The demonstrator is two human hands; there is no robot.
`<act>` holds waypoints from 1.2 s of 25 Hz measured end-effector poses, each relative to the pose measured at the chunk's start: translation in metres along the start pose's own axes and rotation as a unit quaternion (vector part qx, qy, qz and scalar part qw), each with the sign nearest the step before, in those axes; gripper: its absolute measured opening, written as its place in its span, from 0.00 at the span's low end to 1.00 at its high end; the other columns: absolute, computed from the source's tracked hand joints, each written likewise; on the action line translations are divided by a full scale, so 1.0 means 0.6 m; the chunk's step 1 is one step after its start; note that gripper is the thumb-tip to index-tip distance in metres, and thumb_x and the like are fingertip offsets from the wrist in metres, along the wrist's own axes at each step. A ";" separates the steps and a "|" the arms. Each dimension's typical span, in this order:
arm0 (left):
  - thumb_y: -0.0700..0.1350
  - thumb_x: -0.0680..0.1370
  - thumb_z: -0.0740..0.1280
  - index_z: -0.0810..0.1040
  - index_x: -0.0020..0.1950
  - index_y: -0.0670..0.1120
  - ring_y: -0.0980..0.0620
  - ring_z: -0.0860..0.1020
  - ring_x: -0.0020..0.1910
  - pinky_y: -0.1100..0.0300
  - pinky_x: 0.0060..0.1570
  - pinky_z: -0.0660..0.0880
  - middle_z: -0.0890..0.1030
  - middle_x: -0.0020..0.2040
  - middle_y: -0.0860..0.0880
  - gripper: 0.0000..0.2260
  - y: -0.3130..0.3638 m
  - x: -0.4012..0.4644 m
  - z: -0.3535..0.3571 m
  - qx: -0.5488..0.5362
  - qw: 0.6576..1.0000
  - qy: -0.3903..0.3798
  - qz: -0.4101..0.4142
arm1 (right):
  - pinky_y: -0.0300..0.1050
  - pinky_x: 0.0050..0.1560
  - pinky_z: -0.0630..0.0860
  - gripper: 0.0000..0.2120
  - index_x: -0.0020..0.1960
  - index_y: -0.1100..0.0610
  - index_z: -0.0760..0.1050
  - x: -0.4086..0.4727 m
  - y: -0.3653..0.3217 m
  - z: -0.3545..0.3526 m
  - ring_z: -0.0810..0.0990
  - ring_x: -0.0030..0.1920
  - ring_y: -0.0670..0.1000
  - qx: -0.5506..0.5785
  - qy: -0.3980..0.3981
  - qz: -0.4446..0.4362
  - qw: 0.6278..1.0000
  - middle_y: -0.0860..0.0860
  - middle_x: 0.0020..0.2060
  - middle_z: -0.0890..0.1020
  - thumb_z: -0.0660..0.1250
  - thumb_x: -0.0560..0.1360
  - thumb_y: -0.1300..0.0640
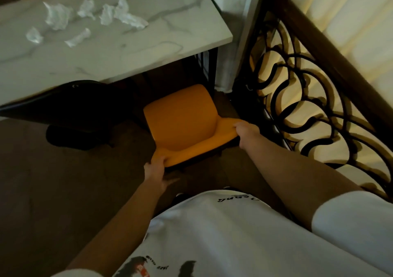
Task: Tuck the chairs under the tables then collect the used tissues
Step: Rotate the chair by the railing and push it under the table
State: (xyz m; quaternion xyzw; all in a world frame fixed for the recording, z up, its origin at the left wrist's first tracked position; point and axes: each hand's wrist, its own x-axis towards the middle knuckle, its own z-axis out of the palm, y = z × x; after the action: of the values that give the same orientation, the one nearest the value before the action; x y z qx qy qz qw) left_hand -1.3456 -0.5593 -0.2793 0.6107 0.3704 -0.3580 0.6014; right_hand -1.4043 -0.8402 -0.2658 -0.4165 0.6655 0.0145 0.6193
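The left hand (156,166) grips the near-left end of the backrest of the orange chair (182,125), thumb over the top edge and the other fingers hidden beneath, while the right hand (246,131) curls round the backrest's other end, at about two o'clock from the left. Both hands hold the chair; neither is free. The chair stands on the dark floor (53,181), its seat pointing toward twelve o'clock, and its front edge sits just at the edge of the marble counter (127,49), most of the seat not yet under it. At about nine o'clock from the orange chair, a black chair (70,104) is partly tucked beneath the same counter. On the counter top, toward eleven o'clock, lie the crumpled tissues (57,15), several pieces scattered close together, untouched. A black iron railing (297,98) runs just beside the chair at three o'clock. The step in hand looks like the chair-tucking part; tissue collecting has not begun. The next move likely calls for a straight push toward twelve o'clock, keeping the chair clear of the counter's black leg (209,70) and the railing on the right.
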 end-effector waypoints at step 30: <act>0.37 0.75 0.70 0.73 0.62 0.47 0.36 0.76 0.52 0.32 0.46 0.80 0.74 0.54 0.42 0.17 0.134 0.049 0.087 -0.139 0.964 0.221 -0.058 | 0.60 0.38 0.81 0.19 0.56 0.52 0.71 0.053 -0.028 0.094 0.77 0.55 0.63 0.084 -0.053 0.028 0.995 0.59 0.56 0.78 0.77 0.71 0.61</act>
State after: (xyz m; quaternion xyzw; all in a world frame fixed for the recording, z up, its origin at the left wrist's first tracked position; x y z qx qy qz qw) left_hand -1.2607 -0.6114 -0.2685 0.5628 0.5751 -0.1933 0.5614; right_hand -1.3453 -0.8381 -0.2972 -0.3427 0.6422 -0.0018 0.6856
